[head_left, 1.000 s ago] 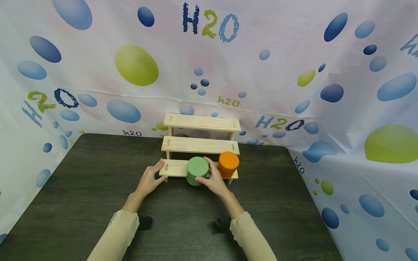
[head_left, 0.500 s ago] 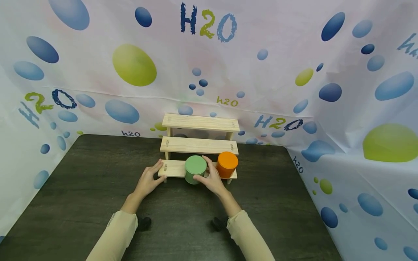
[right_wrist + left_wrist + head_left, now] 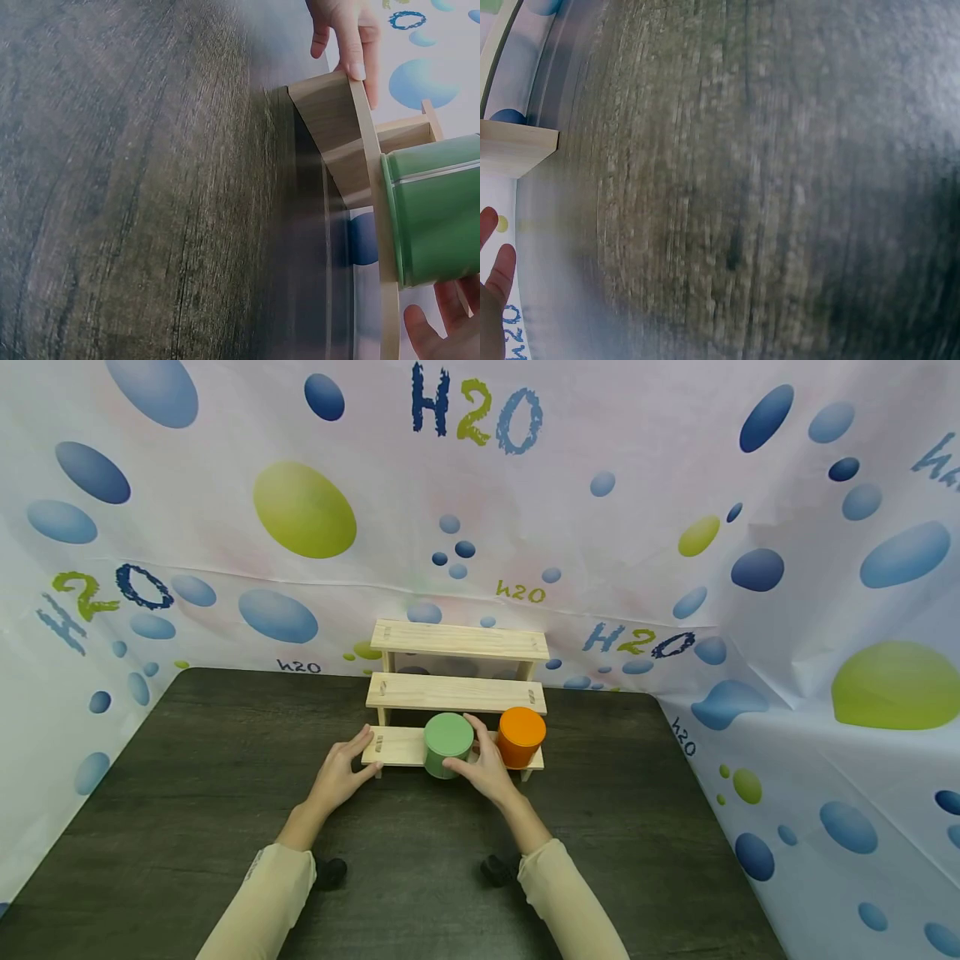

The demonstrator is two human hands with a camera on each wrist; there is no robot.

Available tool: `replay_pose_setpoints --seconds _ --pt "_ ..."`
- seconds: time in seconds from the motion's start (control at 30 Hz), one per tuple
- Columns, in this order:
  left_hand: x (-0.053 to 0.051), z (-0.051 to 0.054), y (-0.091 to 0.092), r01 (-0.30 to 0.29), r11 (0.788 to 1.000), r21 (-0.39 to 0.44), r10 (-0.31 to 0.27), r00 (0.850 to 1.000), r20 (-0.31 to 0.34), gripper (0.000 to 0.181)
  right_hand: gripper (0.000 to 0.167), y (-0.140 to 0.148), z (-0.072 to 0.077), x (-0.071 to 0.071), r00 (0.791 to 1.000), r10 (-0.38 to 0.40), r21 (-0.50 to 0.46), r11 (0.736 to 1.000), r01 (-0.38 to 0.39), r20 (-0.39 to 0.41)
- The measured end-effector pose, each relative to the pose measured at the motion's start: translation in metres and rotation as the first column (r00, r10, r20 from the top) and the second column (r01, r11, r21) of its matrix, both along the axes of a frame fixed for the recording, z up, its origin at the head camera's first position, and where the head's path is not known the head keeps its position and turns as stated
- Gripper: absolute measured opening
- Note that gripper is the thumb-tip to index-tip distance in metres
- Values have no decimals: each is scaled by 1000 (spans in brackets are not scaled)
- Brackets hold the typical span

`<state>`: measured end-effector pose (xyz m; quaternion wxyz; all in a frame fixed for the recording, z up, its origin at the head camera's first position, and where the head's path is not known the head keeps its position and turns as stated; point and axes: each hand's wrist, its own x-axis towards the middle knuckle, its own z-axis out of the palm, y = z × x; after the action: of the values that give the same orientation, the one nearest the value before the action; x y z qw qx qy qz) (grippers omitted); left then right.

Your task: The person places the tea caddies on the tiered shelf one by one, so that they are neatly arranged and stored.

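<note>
On the lowest step of a three-tier wooden stand (image 3: pixel 397 746) sits a green lidded canister (image 3: pixel 448 737). My right hand (image 3: pixel 489 774) grips it from the right, thumb in front and fingers round the far side. In the right wrist view the canister's base (image 3: pixel 395 225) meets the board's surface. At the left end of that same step, my left hand (image 3: pixel 337 777) holds the board between thumb and fingers. An orange lidded canister (image 3: pixel 522 731) stands on the step's right end, just beyond my right hand. Only fingertips (image 3: pixel 501 274) of the left hand show in the left wrist view.
Two upper boards, the middle tier (image 3: pixel 456 692) and the top tier (image 3: pixel 459 640), rise behind the canisters. The stand is on a dark wood-grain table (image 3: pixel 225 793). A white curtain (image 3: pixel 420 502) with blue and green spots hangs behind and at both sides.
The green canister has shifted slightly back, farther onto the lowest step, with my right hand round it. My left hand keeps its place on the board. The head view has drifted a little.
</note>
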<state>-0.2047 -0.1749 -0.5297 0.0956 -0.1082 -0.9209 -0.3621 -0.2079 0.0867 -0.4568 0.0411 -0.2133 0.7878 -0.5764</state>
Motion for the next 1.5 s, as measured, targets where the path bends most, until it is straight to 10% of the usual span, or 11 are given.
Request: replay_pose_setpoints --seconds 1.5 --pt "1 -2 1 -16 999 -36 16 1000 -1 64 76 -4 -11 -11 999 -53 -2 999 53 -1"
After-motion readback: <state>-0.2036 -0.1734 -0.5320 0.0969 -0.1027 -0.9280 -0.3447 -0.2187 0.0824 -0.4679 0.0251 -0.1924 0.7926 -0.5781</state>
